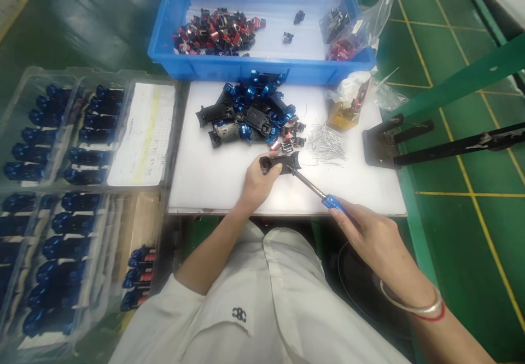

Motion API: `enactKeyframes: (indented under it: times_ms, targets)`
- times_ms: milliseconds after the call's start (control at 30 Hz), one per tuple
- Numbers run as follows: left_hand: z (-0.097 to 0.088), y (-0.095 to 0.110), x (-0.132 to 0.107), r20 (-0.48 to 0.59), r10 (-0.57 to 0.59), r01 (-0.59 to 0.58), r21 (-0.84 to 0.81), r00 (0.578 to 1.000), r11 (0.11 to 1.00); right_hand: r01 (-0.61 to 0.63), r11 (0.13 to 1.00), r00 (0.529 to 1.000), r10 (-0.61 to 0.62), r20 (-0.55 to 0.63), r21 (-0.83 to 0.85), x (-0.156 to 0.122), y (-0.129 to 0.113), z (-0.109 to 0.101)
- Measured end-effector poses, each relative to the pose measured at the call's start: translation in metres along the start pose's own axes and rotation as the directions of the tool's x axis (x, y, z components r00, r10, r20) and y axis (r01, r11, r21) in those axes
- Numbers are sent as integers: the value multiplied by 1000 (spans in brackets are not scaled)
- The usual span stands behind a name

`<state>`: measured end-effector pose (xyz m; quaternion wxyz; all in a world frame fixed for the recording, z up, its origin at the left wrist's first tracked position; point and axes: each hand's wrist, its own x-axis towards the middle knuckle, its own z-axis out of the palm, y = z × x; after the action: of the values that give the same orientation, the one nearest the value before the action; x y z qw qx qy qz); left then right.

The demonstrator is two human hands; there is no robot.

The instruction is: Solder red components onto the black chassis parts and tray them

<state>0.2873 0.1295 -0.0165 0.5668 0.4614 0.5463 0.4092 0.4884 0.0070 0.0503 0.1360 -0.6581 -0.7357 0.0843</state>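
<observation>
Near the front of the white worktop, my left hand is closed around a small black plastic toy car chassis. My right hand grips the blue handle of a screwdriver; its shaft slants up and left, and the tip meets the chassis or lies just over it. Just behind the chassis lie small red, black and silver parts. Farther back is a heap of black chassis with shiny blue pieces. To the right is a loose pile of thin metal pins.
A blue bin with red-black parts stands behind the worktop. At its right are an amber box and a black metal bracket. Clear plastic trays of blue-black assemblies and a paper sheet are at left.
</observation>
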Motion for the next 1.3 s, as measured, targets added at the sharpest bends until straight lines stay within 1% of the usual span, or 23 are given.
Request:
enactKeyframes:
  times_ms: [267, 400, 567, 667, 767, 833, 900, 1000, 1100, 1167, 1200, 1267, 1300]
  targets:
    - [-1, -1, 1, 12, 4, -4, 10, 1000, 1000, -94, 995, 994, 92, 64, 32, 0, -1, 0]
    - [0, 1, 0, 6, 13, -13, 27, 1000, 1000, -90, 994, 993, 86, 78, 54, 2, -1, -2]
    - [0, 2, -1, 13, 6, -6, 40, 1000, 999, -93, 995, 990, 88, 109, 38, 5, -1, -9]
    - [0, -1, 0, 24, 7, -7, 23, 1000, 1000, -118, 987, 989, 107, 101, 106, 8, 1, -18]
    - [-1, -8, 2, 36, 6, -6, -25, 999, 1000, -211, 955, 977, 202, 63, 207, 12, 1, -28]
    - [-2, -11, 3, 38, 7, -5, -54, 999, 999, -301, 907, 953, 295, 64, 294, 16, 2, -30]
    - [-3, -10, 2, 40, 3, -1, -61, 999, 998, -372, 832, 925, 368, 92, 411, 23, 3, -27]
    - [-5, -2, -2, 38, 8, -8, 6, 999, 1000, -416, 667, 897, 414, 158, 617, 38, 5, -12]
    - [-5, 9, -10, 37, 51, -54, 98, 998, 994, -446, 477, 874, 413, 255, 757, 57, 3, 6]
    - [-4, 14, -17, 46, 105, -111, 150, 993, 982, -459, 374, 868, 384, 316, 806, 69, -1, 16]
    - [-4, 15, -21, 60, 146, -155, 179, 987, 972, -458, 337, 870, 360, 337, 822, 74, -3, 19]
    - [-3, 15, -27, 108, 265, -284, 246, 958, 927, -448, 287, 879, 316, 358, 847, 83, -8, 25]
    - [-3, 13, -30, 139, 336, -362, 281, 932, 889, -441, 272, 884, 296, 362, 855, 87, -10, 26]
